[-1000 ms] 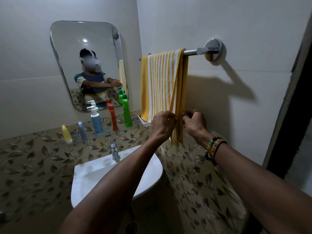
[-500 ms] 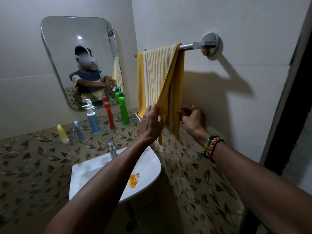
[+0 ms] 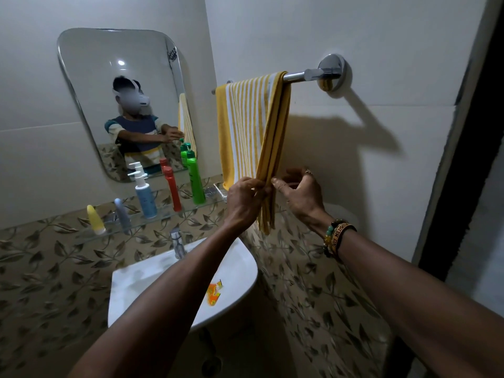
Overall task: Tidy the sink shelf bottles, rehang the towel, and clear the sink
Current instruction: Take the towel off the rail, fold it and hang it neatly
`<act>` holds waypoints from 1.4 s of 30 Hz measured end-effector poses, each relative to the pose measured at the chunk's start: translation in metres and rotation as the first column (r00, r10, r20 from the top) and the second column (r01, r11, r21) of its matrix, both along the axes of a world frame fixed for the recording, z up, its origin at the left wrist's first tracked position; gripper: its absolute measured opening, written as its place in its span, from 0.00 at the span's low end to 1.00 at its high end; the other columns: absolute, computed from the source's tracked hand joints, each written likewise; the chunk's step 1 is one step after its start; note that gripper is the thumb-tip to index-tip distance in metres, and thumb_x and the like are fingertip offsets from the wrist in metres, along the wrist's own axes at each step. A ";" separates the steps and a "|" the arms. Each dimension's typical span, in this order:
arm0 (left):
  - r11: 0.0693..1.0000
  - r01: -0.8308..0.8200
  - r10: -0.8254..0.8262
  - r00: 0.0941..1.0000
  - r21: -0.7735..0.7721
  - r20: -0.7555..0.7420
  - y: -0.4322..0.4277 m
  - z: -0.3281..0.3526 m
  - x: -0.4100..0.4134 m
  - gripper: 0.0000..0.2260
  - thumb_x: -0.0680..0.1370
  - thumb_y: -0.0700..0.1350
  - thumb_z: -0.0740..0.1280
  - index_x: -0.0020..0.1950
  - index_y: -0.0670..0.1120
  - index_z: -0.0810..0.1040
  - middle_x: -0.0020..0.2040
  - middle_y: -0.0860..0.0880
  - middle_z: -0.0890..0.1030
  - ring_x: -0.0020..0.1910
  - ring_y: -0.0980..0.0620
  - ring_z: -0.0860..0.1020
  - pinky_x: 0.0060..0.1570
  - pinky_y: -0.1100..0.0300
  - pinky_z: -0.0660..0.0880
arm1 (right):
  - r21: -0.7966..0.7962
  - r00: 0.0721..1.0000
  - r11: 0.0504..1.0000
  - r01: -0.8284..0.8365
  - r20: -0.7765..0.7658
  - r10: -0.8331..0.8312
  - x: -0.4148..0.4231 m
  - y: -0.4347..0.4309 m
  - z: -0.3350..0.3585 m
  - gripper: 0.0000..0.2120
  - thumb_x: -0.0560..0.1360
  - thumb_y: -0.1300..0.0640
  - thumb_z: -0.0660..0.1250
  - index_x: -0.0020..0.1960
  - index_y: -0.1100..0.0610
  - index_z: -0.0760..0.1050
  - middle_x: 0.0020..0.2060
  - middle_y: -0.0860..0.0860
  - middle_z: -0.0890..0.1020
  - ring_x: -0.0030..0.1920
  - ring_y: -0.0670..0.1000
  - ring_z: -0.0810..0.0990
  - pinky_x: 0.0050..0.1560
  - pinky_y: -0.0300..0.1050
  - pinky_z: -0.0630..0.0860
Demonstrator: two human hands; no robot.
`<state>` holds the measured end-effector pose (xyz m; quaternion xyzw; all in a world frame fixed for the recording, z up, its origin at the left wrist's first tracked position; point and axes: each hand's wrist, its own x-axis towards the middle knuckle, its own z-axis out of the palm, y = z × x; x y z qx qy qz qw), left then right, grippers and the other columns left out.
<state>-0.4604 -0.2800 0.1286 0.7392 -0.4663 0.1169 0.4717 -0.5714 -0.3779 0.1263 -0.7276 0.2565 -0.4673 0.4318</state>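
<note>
While the left hand [image 3: 246, 199] pinches the towel [image 3: 245, 126] by its bunched edge, the right hand [image 3: 300, 196] hangs loose-fingered and empty just right of that pinch. Above the pinch the towel drapes over the rail [image 3: 300, 76]; below, a wrapper [image 3: 214, 294] lies in the sink [image 3: 141, 279].

The walls [image 3: 381, 36] are white and smooth up above the left hand [image 3: 244, 199], and down below both hands they have brown tiles with leaves [image 3: 41, 268] on them. A mirror [image 3: 103, 77] with round corners hangs on the wall far to the left of the left hand, and a small bright light [image 3: 121, 62] shines in it. Above and to the right of the right hand [image 3: 300, 192] a big dark shadow [image 3: 354, 137] lies on the white wall, and further right stands a dark door edge [image 3: 471, 159].
</note>
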 end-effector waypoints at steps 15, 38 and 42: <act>0.991 -0.082 0.092 0.991 -0.104 0.097 0.024 0.001 0.011 0.10 0.72 0.39 0.73 0.49 0.47 0.75 0.44 0.48 0.80 0.41 0.46 0.81 0.42 0.48 0.80 | 0.013 0.966 0.976 0.217 -0.149 -0.213 0.003 -0.005 0.001 0.08 0.80 0.57 0.62 0.46 0.51 0.78 0.43 0.51 0.81 0.47 0.56 0.81 0.49 0.54 0.79; 0.999 -0.026 0.023 0.994 0.030 0.110 -0.024 -0.028 -0.016 0.04 0.75 0.44 0.73 0.46 0.45 0.81 0.41 0.48 0.83 0.37 0.53 0.80 0.38 0.60 0.79 | -0.147 0.989 0.984 0.098 -0.097 -0.113 0.001 -0.003 -0.012 0.04 0.79 0.59 0.64 0.48 0.51 0.77 0.39 0.45 0.80 0.41 0.46 0.79 0.39 0.38 0.73; 0.996 0.038 -0.046 0.994 0.076 0.101 -0.016 -0.044 -0.013 0.10 0.72 0.50 0.76 0.47 0.47 0.80 0.42 0.51 0.84 0.37 0.58 0.81 0.36 0.64 0.78 | -0.113 0.992 0.989 0.095 -0.077 -0.104 -0.001 0.000 -0.020 0.04 0.81 0.52 0.64 0.49 0.48 0.77 0.38 0.42 0.79 0.43 0.48 0.81 0.40 0.40 0.75</act>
